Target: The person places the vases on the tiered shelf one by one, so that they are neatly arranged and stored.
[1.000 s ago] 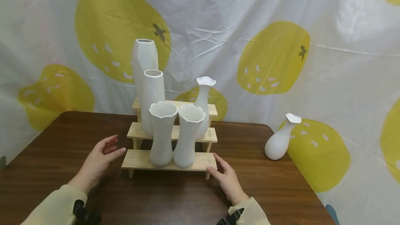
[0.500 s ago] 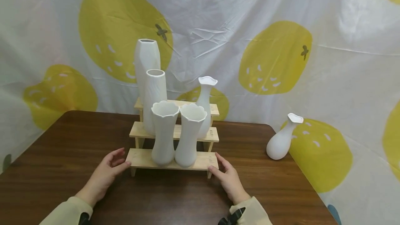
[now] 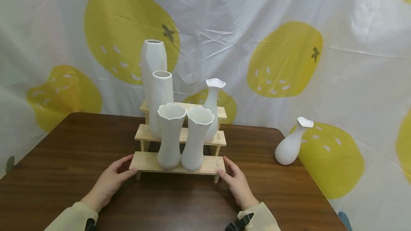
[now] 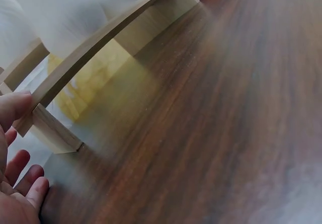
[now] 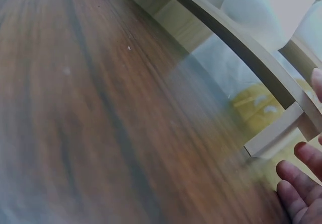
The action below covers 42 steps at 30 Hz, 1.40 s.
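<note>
A three-step wooden display stand [image 3: 151,161] stands on the table. My left hand [image 3: 110,181] holds the left end of its bottom step, thumb at the front corner. At the right end of that step, my right hand [image 3: 237,183] grips the same way. In both wrist views the lower fingers are loosely bent below the step. Two white scalloped-rim vases, a left one [image 3: 169,142] and a right one [image 3: 194,142], stand upright on the bottom step. Behind them rise a round-mouthed vase [image 3: 162,95], a flared slim-necked vase [image 3: 211,106] and a tall faceted vase [image 3: 154,56].
A white bulb-shaped vase [image 3: 287,149] leans to the right near the right edge of the dark wooden table [image 3: 257,152]. A white curtain [image 3: 208,17] printed with yellow fruit hangs close behind the table.
My left hand has come in from the left and down onto the end of the bottom step. My right hand keeps its place at the other end. The view shifts slightly.
</note>
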Available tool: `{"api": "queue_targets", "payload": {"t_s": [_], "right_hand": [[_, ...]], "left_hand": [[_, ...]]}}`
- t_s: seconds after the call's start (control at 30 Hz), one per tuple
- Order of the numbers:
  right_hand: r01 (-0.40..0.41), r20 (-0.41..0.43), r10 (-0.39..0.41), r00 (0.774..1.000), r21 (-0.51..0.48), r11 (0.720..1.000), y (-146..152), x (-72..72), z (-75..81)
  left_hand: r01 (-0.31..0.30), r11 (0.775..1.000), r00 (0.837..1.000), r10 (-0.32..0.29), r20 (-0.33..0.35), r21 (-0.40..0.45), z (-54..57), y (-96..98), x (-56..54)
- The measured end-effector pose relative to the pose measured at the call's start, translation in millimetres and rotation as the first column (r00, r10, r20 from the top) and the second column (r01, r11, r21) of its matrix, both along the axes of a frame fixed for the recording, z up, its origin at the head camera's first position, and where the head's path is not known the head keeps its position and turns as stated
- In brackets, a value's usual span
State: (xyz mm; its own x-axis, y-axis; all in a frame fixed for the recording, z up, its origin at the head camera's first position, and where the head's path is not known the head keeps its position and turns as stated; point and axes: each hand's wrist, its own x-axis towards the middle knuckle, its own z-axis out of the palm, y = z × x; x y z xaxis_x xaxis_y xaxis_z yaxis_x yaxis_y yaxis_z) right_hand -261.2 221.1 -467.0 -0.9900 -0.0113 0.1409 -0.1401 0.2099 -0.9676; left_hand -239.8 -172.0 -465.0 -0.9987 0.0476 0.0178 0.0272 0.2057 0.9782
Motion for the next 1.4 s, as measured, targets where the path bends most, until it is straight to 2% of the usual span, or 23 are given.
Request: {"api": "queue_targets", "payload": {"t_s": [0.17, 0.3, 0.5, 0.9, 1.13, 1.27, 1.4], "right_hand": [[0.105, 0.005, -0.105, 0.994, -0.051, 0.993, 4.1, -1.5, 7.1], [0.265, 0.002, -0.265, 0.964, -0.030, 0.964, 18.8, -6.2, 12.6], [0.455, -0.026, -0.457, 0.889, -0.067, 0.888, 52.7, -15.7, 15.5], [0.641, -0.078, -0.645, 0.760, -0.075, 0.764, 108.9, -32.9, 27.7], [0.749, -0.084, -0.751, 0.655, -0.061, 0.660, 131.1, -44.3, 38.3], [0.781, -0.079, -0.788, 0.610, -0.106, 0.615, 139.2, -50.0, 42.7], [0.827, -0.102, -0.835, 0.540, -0.119, 0.549, 143.8, -54.9, 45.5]], "left_hand": [[0.001, 1.000, 1.000, -0.001, -0.014, -0.014, -1.1, -1.0, 0.4], [0.001, 1.000, 1.000, -0.001, -0.015, -0.011, -1.5, -0.6, 1.0], [-0.018, 1.000, 1.000, 0.018, 0.008, -0.014, -1.8, 0.0, 1.0], [-0.019, 1.000, 1.000, 0.019, 0.025, -0.004, -0.9, -0.2, 2.1], [-0.021, 1.000, 0.999, 0.021, 0.028, -0.002, -1.4, -0.6, 2.0], [-0.023, 1.000, 0.999, 0.023, 0.026, -0.005, -0.6, -0.2, 2.7], [-0.027, 1.000, 0.999, 0.027, 0.024, -0.010, 0.6, 0.3, 2.9]]}}
